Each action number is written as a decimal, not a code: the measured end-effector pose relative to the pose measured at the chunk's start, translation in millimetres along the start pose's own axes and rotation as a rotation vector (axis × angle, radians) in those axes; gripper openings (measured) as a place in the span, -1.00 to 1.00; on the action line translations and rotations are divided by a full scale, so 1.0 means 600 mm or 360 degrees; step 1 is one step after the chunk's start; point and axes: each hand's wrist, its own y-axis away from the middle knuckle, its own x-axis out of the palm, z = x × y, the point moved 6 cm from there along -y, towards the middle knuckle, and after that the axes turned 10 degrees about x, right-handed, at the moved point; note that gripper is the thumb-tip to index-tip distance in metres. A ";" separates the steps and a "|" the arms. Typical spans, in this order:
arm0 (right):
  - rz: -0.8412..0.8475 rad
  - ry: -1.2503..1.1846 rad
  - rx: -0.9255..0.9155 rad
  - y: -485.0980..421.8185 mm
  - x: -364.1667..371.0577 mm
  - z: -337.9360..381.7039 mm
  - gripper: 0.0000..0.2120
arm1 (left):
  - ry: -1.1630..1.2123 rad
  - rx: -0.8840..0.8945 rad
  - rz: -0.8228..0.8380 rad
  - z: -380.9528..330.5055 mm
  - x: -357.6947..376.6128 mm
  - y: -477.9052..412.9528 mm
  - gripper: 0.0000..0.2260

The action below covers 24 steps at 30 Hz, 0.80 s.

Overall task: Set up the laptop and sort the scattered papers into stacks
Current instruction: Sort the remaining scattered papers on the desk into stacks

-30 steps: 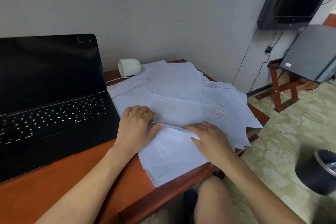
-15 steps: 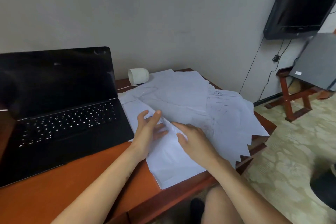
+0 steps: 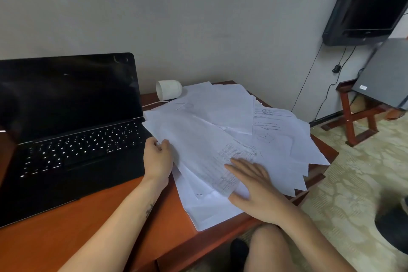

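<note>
Our left hand (image 3: 157, 158) curls its fingers round the left edge of a thin white printed paper sheet (image 3: 198, 150), knuckles up, wrist straight. To its right, apart from it, our right hand (image 3: 254, 185) lies palm down, fingers straight and slightly spread, pressing on that sheet. Both forearms are bare and reach forward.

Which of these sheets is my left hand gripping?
The large top sheet with faint table print, its left edge in the left hand beside the laptop; other sheets lie beneath.
</note>
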 end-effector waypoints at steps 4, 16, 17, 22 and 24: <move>-0.0120 -0.0070 -0.0082 0.009 0.002 0.010 -0.38 | 0.0226 -0.0192 0.0210 -0.001 0.023 0.015 -0.79; -0.0337 -0.0143 0.0080 0.024 -0.006 -0.011 -0.35 | -0.0023 -0.0037 0.0131 -0.018 -0.012 -0.005 -0.72; -0.0396 -0.0137 0.0138 0.027 -0.009 -0.021 -0.38 | -0.0040 -0.0025 0.0117 -0.020 -0.018 -0.008 -0.74; -0.0713 -0.0360 0.0346 0.043 -0.038 -0.060 -0.60 | -0.0131 -0.0001 0.0136 -0.034 -0.042 -0.018 -0.77; -0.0754 -0.0603 0.0424 0.048 -0.046 -0.068 -0.64 | -0.0171 -0.0007 0.0155 -0.033 -0.046 -0.023 -0.75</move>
